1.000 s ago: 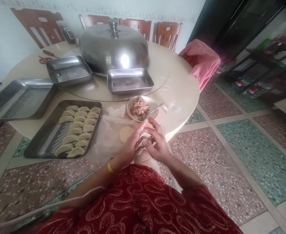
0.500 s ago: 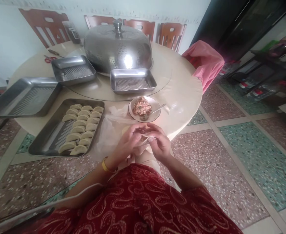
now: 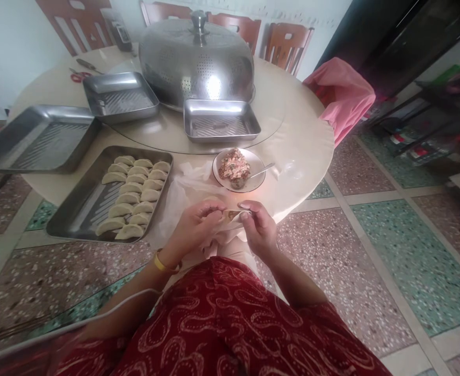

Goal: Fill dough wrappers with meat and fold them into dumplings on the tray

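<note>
Between my two hands is a dumpling (image 3: 233,214), its pale wrapper folded over with some filling showing at the top. My left hand (image 3: 200,222) pinches one end of the wrapper, and my right hand (image 3: 256,223) pinches the other between thumb and forefinger. Just beyond my hands stands a plate (image 3: 219,180) of minced filling (image 3: 234,164) with a spoon (image 3: 262,170) resting in it. Several folded dumplings (image 3: 130,198) lie in rows in a metal tray (image 3: 77,214) to the left.
Crumpled plastic (image 3: 175,209) lies between tray and plate. Metal trays (image 3: 37,141), (image 3: 120,96) and a smaller pan (image 3: 222,122) stand farther back by a large domed steel cover (image 3: 196,62). Red scissors (image 3: 79,77) lie at far left. A pink cloth (image 3: 342,91) drapes a chair on the right.
My hands have drawn apart slightly, the left going left, so the dumpling wrapper is stretched between them and more visible. The whole view has shifted slightly with my head.
</note>
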Tool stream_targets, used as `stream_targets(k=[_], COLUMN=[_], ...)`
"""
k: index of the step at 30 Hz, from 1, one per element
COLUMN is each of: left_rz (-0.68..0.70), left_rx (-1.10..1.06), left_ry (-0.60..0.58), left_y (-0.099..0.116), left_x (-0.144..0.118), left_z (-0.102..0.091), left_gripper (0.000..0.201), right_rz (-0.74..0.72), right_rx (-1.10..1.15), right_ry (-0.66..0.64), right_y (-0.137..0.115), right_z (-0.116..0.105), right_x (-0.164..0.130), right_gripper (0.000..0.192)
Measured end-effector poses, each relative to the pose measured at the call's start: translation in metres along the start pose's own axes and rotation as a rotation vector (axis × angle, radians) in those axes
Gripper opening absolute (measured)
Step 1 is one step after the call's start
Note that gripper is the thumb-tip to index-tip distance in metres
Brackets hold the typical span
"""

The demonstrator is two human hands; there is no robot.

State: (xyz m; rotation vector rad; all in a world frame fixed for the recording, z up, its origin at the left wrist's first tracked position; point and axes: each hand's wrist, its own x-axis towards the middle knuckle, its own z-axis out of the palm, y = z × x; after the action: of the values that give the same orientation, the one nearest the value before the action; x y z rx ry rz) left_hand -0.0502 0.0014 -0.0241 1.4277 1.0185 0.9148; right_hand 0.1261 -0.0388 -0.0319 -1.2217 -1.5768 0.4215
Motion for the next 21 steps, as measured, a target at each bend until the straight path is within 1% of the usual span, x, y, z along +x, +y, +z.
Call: stream_targets(k=[3,4,8,12,15,18,21], left_rz=[-0.009,-0.015,-0.005,0.034,0.058,0.13,0.232], left_rx=[0.01,0.022,0.003,-0.021,-0.006,0.001,0.024], left_ry=[-0.073,-0.077,-0.055,-0.025,0.006,0.02,0.023], left_y=[0.0017,0.0015,-0.003,-0.0078,-0.0076,-0.0048,-0.0015], left_x=[0.0007,0.0009,0.002,0.0022,-0.0002,-0.0035,-0.005], left_z=[-0.0018,-0.0014,0.0027,0.0057,0.0055,0.0036,0.0015], left_gripper=[0.02,0.021,0.022,0.023,0.02,0.017,0.013], right_rz=[-0.044,-0.052,-0.042,0.01,0.026,-0.007,-0.026], right_rx=[-0.023,-0.019,0.009,0.049,0.069,0.04,0.008], right_ry=[-0.019,-0.023,-0.016,-0.028,-0.047,-0.061,-0.054], right_y=[0.0012,0.0012,-0.0001,-0.0011,-0.0012,-0.0025,-0.005], right_z=[-0.0007,-0.0008,-0.0003,0.0013,0.0021,0.0025,0.0032], right_x=[0.0009,0.0014,0.0033,0.0025,0.0016,0.0028,0.0057], right_gripper=[0.019,0.018,0.015,0.011,0.015,0.018,0.015])
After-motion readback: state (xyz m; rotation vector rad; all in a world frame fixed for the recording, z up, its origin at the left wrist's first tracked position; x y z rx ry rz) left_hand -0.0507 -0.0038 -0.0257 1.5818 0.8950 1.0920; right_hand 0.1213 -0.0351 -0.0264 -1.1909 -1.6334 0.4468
